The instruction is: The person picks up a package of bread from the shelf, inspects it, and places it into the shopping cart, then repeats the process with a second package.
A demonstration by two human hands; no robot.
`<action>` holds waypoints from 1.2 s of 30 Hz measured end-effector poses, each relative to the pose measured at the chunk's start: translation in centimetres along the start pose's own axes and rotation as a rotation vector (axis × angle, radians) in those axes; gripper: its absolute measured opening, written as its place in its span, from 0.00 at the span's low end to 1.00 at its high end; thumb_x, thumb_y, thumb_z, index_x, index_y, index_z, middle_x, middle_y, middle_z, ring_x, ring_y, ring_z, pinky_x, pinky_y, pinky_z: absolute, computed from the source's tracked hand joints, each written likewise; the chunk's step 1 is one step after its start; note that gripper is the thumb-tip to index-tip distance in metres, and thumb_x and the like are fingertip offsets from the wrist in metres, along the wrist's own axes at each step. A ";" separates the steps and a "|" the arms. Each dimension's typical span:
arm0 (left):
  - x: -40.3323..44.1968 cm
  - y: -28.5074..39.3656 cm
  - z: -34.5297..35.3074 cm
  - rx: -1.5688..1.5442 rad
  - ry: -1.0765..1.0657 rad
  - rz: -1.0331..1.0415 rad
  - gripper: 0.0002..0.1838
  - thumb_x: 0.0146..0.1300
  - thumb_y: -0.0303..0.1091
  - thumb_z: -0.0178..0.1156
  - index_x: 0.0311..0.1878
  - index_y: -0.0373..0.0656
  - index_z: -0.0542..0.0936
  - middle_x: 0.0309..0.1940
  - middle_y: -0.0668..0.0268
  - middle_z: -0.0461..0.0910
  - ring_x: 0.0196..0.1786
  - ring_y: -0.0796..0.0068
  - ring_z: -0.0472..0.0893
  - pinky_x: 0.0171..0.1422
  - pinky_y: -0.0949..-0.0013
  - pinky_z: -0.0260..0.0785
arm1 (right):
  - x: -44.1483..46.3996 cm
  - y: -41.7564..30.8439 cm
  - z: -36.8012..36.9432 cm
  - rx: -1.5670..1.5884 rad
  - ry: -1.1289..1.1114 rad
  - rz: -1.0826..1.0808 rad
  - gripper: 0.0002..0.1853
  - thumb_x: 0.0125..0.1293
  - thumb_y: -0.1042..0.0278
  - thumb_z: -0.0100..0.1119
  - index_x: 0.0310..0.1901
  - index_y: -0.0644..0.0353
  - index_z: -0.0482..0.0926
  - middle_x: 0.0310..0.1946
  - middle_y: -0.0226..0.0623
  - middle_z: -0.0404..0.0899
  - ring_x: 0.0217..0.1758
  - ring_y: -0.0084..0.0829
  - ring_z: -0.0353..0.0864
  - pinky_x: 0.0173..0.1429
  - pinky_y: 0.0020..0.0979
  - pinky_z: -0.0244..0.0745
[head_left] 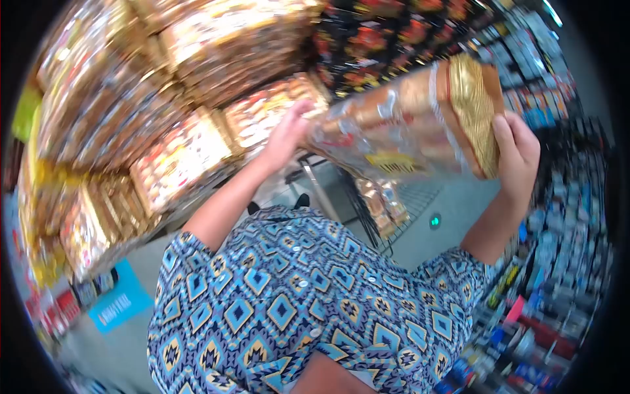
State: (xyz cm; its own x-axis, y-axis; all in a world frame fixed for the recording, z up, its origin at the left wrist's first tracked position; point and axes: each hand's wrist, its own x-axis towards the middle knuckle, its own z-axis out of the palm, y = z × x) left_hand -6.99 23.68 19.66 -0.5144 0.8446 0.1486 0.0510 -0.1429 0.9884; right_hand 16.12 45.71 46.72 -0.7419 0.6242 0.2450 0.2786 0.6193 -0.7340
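"On the right side of the head view, what do I have?" my partner asks.

"My right hand (518,148) is closed on the gold end of a clear-wrapped package (400,125), thumb on its face. It's raised at an angle between my hands, partly covering my view of a wire cart (423,196) with packs (384,203) in it."

"And the left?"

"My left hand (285,138) is at the package's left end, thumb raised. It's blurred there, so I can't tell whether those fingers are gripping."

"What's around?"

"Stacked gold packages (98,105) fill the left, black packages (387,39) sit at the far side, packed shelves (564,230) run right, and my patterned shirt (282,295) is near."
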 end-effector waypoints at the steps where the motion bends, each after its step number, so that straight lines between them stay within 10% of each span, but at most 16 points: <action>1: -0.1 0.9 0.2 0.032 -0.025 0.070 0.34 0.73 0.54 0.41 0.71 0.35 0.57 0.69 0.55 0.61 0.73 0.62 0.59 0.75 0.62 0.49 | -0.4 -0.5 0.8 -0.018 -0.056 -0.038 0.10 0.70 0.70 0.53 0.42 0.70 0.79 0.34 0.27 0.78 0.34 0.14 0.73 0.39 0.19 0.68; 5: -1.9 3.9 -0.4 0.050 -0.131 0.212 0.50 0.58 0.66 0.58 0.70 0.35 0.58 0.69 0.54 0.61 0.73 0.62 0.58 0.75 0.61 0.49 | -0.8 -3.3 5.9 -0.135 -0.230 -0.378 0.09 0.68 0.72 0.55 0.37 0.71 0.77 0.27 0.34 0.77 0.30 0.22 0.73 0.36 0.23 0.69; 10: -3.9 6.1 -1.2 0.257 -0.016 0.333 0.58 0.40 0.49 0.79 0.69 0.37 0.56 0.61 0.52 0.69 0.65 0.58 0.69 0.68 0.61 0.61 | 0.4 -4.4 11.0 -0.096 -0.388 -0.430 0.07 0.66 0.73 0.56 0.36 0.70 0.78 0.26 0.39 0.76 0.27 0.28 0.74 0.34 0.27 0.68; 15: -4.4 4.7 -2.2 0.037 0.112 0.185 0.53 0.42 0.46 0.79 0.67 0.37 0.59 0.59 0.54 0.70 0.62 0.64 0.71 0.68 0.62 0.62 | 2.8 -5.5 14.7 -0.191 -0.471 -0.472 0.07 0.64 0.72 0.58 0.37 0.67 0.80 0.26 0.40 0.78 0.29 0.32 0.77 0.36 0.27 0.71; 22: -2.7 3.0 -4.8 -0.619 0.448 -0.092 0.29 0.57 0.38 0.68 0.58 0.37 0.68 0.50 0.61 0.77 0.52 0.72 0.77 0.59 0.67 0.71 | 8.5 0.5 18.5 0.267 -0.021 -0.342 0.20 0.67 0.64 0.60 0.55 0.67 0.75 0.49 0.39 0.79 0.50 0.25 0.78 0.54 0.26 0.73; 27: -3.8 0.2 -6.6 -0.791 0.550 -0.247 0.25 0.63 0.40 0.64 0.57 0.38 0.69 0.51 0.61 0.77 0.52 0.73 0.78 0.58 0.67 0.72 | 3.8 7.9 22.4 0.539 -0.442 0.228 0.35 0.68 0.50 0.58 0.66 0.68 0.61 0.56 0.43 0.73 0.57 0.30 0.74 0.61 0.30 0.69; 30: -3.0 1.5 -5.9 -0.795 0.436 -0.201 0.26 0.62 0.41 0.64 0.58 0.38 0.70 0.47 0.63 0.78 0.50 0.73 0.78 0.57 0.68 0.72 | -0.1 9.4 24.7 0.684 -0.529 0.216 0.45 0.59 0.41 0.64 0.67 0.66 0.57 0.54 0.41 0.74 0.55 0.28 0.75 0.59 0.29 0.70; 36: -1.4 1.0 -5.7 -0.570 0.263 -0.083 0.34 0.66 0.48 0.60 0.67 0.38 0.62 0.58 0.59 0.72 0.60 0.71 0.72 0.64 0.65 0.67 | -2.1 7.2 24.1 0.966 -0.296 0.322 0.26 0.57 0.76 0.65 0.57 0.66 0.67 0.47 0.41 0.78 0.45 0.31 0.82 0.52 0.32 0.79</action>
State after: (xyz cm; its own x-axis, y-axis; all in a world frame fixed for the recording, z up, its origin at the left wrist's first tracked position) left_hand -11.14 19.41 20.29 -0.6943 0.7196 -0.0117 -0.4242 -0.3961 0.8143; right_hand 4.99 37.33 25.62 -0.8746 0.4700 -0.1194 -0.0182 -0.2778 -0.9605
